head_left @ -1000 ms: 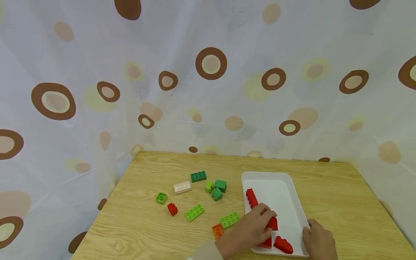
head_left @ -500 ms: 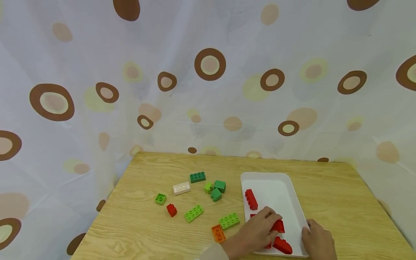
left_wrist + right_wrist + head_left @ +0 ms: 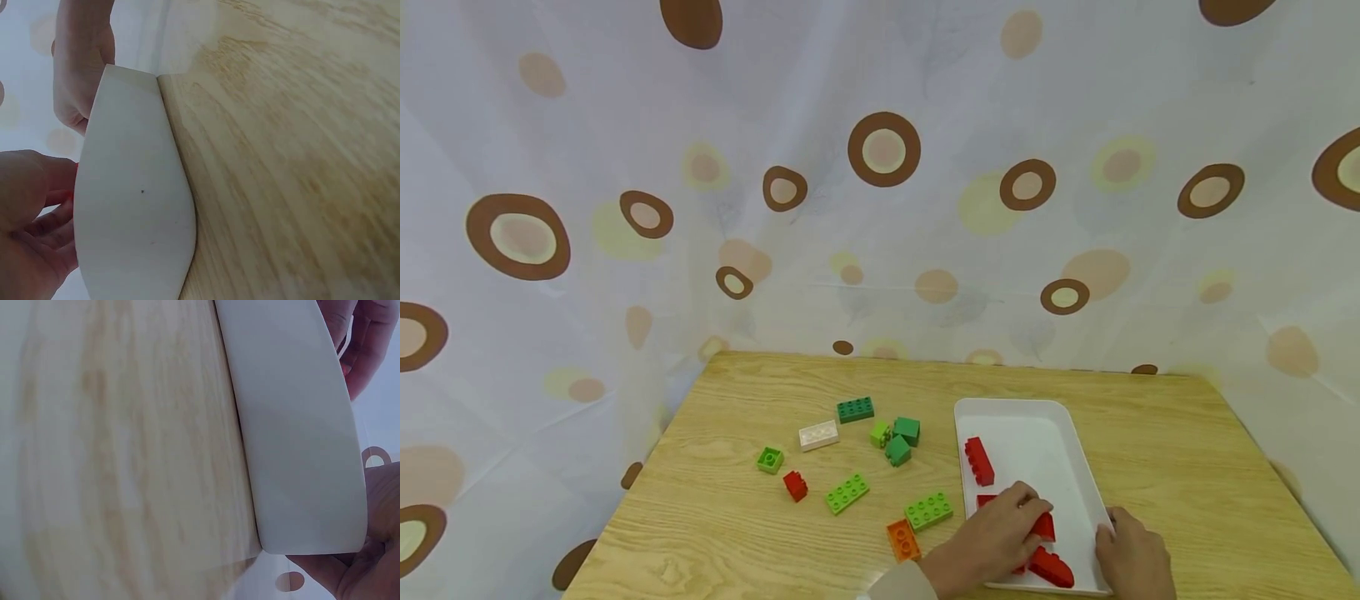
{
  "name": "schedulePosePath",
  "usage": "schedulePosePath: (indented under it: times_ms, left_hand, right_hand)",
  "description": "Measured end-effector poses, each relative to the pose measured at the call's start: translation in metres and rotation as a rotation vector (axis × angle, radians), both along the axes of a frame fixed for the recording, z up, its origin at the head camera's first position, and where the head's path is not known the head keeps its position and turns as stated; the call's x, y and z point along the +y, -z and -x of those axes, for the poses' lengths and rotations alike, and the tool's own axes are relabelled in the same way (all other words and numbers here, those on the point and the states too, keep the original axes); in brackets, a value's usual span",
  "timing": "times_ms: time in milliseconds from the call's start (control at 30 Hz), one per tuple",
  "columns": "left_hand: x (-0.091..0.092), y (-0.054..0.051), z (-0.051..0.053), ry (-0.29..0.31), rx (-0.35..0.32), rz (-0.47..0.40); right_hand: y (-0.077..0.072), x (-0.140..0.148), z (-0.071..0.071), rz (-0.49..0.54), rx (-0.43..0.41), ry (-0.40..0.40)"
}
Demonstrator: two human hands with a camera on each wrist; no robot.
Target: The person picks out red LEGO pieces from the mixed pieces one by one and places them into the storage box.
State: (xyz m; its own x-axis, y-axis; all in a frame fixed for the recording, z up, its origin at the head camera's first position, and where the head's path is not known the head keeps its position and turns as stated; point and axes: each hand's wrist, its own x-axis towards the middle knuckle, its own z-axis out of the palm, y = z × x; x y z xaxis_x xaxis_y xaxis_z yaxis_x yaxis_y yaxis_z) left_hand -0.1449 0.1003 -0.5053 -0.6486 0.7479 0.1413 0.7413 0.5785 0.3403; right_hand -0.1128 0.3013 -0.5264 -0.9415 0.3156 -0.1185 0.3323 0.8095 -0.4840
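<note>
My left hand (image 3: 1000,536) reaches over the near part of a white tray (image 3: 1022,412), its fingers curled on a red toy brick (image 3: 1043,527). Much of that brick is hidden by the fingers. Around the hand in the tray lie other red bricks: a long studded one (image 3: 979,462) by the left wall, a rounded one (image 3: 1051,567) near the front, and pieces partly covered by the hand. My right hand (image 3: 1135,557) grips the tray's right wall near the front corner. In the left wrist view, the tray's outer wall (image 3: 131,187) covers what my left fingertips touch.
Left of the tray, loose bricks lie on the wooden table (image 3: 700,542): orange (image 3: 903,540), lime green (image 3: 928,510), another lime green (image 3: 847,493), small red (image 3: 795,486), white (image 3: 818,436) and dark green (image 3: 855,409). A patterned curtain (image 3: 820,125) hangs behind.
My left hand has shifted a little right and toward me with the red brick, uncovering the long red brick and part of another. My right hand stays on the tray.
</note>
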Motion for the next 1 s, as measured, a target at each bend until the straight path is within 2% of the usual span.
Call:
schedulePosePath:
  times_ms: [333,567,1000]
  left_hand:
    - [0.003,0.005,0.002,0.008,-0.013,0.034]
    - [0.004,0.008,0.002,0.012,-0.087,0.038]
    - [0.012,0.011,0.007,0.031,-0.087,0.070]
  right_hand:
    - [-0.001,0.000,0.000,-0.010,0.002,0.007]
    - [0.000,0.000,0.000,-0.001,-0.006,0.024]
    - [0.000,0.001,0.001,0.009,-0.018,0.012]
